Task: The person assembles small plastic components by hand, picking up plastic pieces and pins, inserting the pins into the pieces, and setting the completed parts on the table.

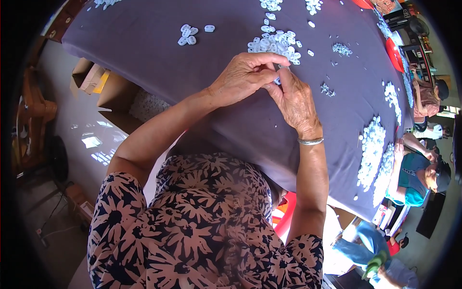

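My left hand (243, 77) and my right hand (296, 101) meet over the near part of the cloth-covered table. Their fingertips are pinched together around a small white plastic piece (277, 81), mostly covered by the fingers. Just beyond them lies a heap of white oval plastic pieces (274, 44) with holes in them. A smaller cluster of the same pieces (187, 34) sits to the left, with a single one (209, 28) beside it. Small metal parts, which look like screws, form one pile (342, 49) and a smaller one (327, 90) to the right of my hands.
A dark grey cloth (159, 43) covers the table. Long heaps of white pieces (371, 151) run along its right side. Red trays (393, 54) stand at the far right edge. Cardboard boxes (118, 98) are on the floor at left. Other people (414, 173) sit to the right.
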`<action>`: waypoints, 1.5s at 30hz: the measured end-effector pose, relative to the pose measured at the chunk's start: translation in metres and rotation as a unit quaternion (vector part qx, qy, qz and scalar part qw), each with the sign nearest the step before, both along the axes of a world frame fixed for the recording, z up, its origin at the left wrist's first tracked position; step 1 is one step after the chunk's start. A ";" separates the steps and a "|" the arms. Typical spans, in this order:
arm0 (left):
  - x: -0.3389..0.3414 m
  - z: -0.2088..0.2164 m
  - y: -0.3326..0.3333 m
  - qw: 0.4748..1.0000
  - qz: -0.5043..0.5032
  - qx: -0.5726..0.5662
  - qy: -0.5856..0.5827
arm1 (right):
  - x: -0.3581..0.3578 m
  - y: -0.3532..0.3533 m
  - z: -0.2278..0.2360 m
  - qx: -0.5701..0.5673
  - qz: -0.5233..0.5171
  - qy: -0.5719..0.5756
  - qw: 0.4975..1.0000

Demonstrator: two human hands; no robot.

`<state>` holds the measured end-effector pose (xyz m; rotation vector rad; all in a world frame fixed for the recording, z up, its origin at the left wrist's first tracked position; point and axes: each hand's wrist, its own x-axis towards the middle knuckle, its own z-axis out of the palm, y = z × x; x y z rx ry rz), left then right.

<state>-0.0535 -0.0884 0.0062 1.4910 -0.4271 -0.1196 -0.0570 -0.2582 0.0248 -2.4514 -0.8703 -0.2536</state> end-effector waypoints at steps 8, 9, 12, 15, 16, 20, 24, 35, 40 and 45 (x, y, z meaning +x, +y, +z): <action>-0.003 -0.004 -0.001 1.000 0.005 -0.020 -0.001 | 0.002 0.000 -0.010 -0.009 0.004 -0.004 1.000; -0.003 -0.004 -0.002 1.000 0.008 -0.026 -0.002 | 0.002 0.000 -0.011 -0.011 0.005 -0.010 1.000; -0.001 -0.006 -0.003 1.000 -0.003 -0.012 0.011 | 0.002 0.000 -0.016 -0.031 -0.003 -0.027 0.999; 0.000 -0.003 -0.007 1.000 0.004 0.003 0.023 | 0.001 0.000 -0.016 0.003 0.007 -0.056 0.998; 0.001 -0.010 -0.005 0.999 -0.004 -0.025 0.040 | 0.003 0.001 -0.022 0.016 0.022 -0.080 0.996; 0.000 0.002 0.000 0.999 0.013 0.038 0.009 | -0.002 0.004 -0.018 -0.043 -0.005 -0.121 0.992; 0.002 -0.002 0.006 0.996 0.064 0.063 -0.005 | 0.005 0.009 -0.018 0.030 -0.010 -0.115 0.993; 0.049 -0.036 0.076 0.912 0.155 0.294 -0.241 | 0.009 -0.008 -0.009 0.185 -0.079 -0.090 0.975; 0.068 -0.045 0.097 0.843 0.223 0.435 -0.224 | 0.016 -0.024 -0.006 0.258 -0.091 -0.057 0.960; 0.070 -0.040 0.098 0.778 0.284 0.489 -0.275 | 0.019 -0.043 -0.001 0.166 -0.076 0.022 0.983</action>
